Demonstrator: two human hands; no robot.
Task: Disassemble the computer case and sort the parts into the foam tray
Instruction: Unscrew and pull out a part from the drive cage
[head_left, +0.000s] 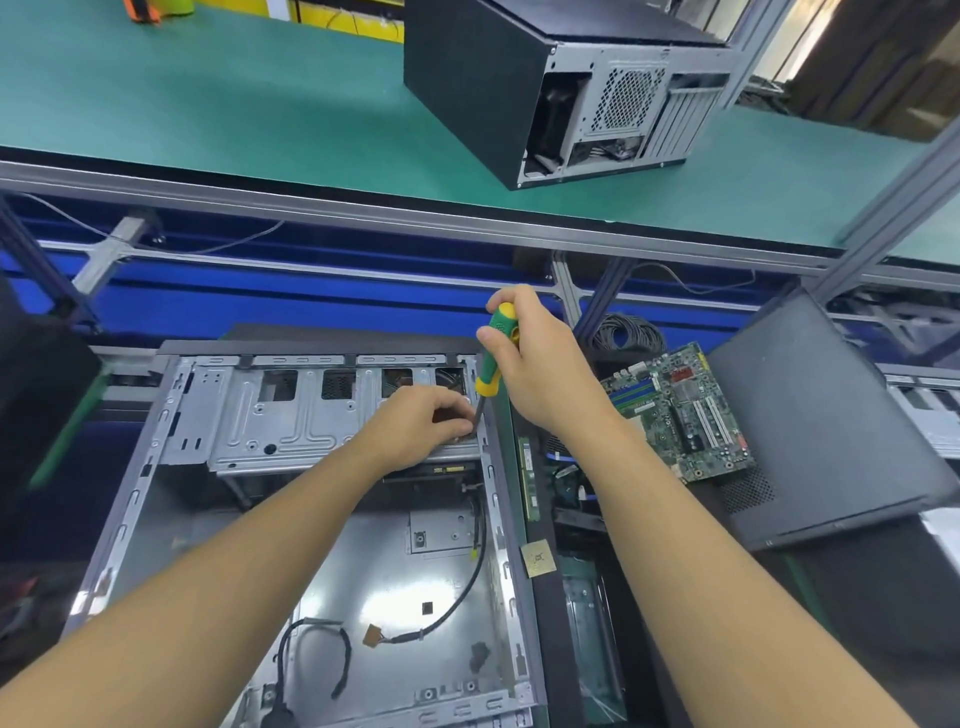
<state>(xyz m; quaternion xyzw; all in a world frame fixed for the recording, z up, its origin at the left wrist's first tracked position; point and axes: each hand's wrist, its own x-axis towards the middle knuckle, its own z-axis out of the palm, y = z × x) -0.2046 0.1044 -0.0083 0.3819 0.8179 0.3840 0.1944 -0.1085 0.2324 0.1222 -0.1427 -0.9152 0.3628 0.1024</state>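
An open grey computer case (171, 467) lies on its side in front of me, its steel drive cage (291, 415) at the far end. My right hand (535, 364) grips a green and yellow screwdriver (493, 358), held nearly upright with its tip down at the cage's right corner. My left hand (431, 421) rests on that corner, fingers curled beside the tip; whatever it pinches is hidden. Loose black cables (457, 597) lie on the case floor. To the right sits the dark foam tray (550, 613) holding a CPU chip (539, 557), a RAM stick (529, 478) and a green motherboard (685, 410).
A dark side panel (831, 426) leans over the tray's right side. A second, closed computer case (561, 88) stands on the green conveyor belt (208, 104) beyond an aluminium rail (363, 208). A coil of cable (628, 332) lies behind the motherboard.
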